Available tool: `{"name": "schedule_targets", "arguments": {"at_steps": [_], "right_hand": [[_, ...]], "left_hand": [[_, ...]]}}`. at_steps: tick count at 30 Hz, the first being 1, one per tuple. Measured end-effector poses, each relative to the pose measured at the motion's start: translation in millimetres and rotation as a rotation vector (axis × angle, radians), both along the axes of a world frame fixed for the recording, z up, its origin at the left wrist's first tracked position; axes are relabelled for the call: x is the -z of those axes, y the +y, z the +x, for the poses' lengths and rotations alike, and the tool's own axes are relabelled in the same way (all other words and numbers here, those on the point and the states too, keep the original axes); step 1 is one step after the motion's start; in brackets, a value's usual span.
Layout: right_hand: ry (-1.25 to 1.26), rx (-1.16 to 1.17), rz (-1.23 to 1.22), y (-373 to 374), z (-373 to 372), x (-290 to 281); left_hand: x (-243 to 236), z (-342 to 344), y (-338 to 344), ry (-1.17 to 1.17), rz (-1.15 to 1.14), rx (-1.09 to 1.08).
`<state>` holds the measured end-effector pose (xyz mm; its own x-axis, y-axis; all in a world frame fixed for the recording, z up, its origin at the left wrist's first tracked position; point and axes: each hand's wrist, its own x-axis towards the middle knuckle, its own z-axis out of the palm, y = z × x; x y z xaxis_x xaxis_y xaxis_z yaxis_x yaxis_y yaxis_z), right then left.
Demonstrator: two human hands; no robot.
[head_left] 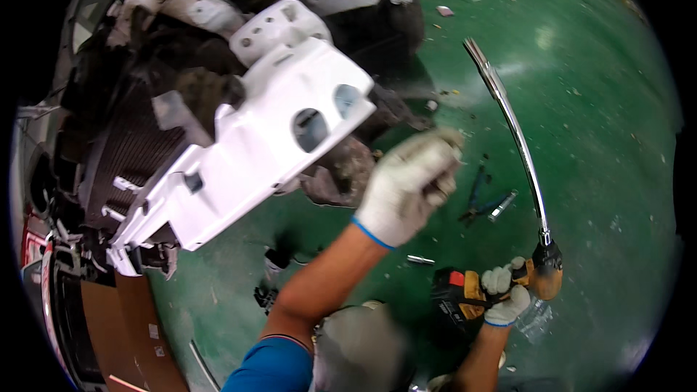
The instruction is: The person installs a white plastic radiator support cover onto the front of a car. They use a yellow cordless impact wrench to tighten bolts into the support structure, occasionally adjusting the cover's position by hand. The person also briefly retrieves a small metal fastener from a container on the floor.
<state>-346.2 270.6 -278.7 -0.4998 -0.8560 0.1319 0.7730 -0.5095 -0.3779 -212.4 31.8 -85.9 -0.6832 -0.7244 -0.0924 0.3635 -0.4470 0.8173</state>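
We are logging both hands in white gloves with blue cuffs. Right hand: it is gripping the handle of a black-and-yellow cordless power tool, fingers wrapping around it. The tool is sitting at the lower right of the view, its battery end pointing left and a long chrome bar extending from its head toward the top. We aren't able to tell whether the tool is resting on the green floor or hanging just above it.

Left hand: it is hovering mid-view, blurring, fingers curling in toward the thumb; we cannot tell if it is pinching anything. It is nearest to the white metal panel, which is slanting across the left half with two round openings near its upper right end. Behind the panel we are seeing a dark radiator.

On the floor, pliers are lying open right of the left hand, a silver socket just beside them. A second socket is lying below that hand. Brown cardboard is standing or lying lower left; we aren't able to tell which.
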Motion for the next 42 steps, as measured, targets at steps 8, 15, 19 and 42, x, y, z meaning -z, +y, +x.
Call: {"name": "schedule_targets", "arguments": {"at_steps": [8,15,19,42], "right_hand": [[0.143,0.011,-0.222,12,-19,10],[0.032,-0.009,-0.144,24,-17,27],[0.028,-0.031,-0.107,26,-22,31],[0.543,-0.216,0.037,11,-74,-88]], "left_hand": [[-59,-17,-36,0.079,-0.256,-0.204],[-67,-27,-39,0.049,-0.245,-0.186],[-70,-27,-31,-0.042,-0.308,-0.188],[-131,25,-3,0.024,-0.195,-0.632]]}}
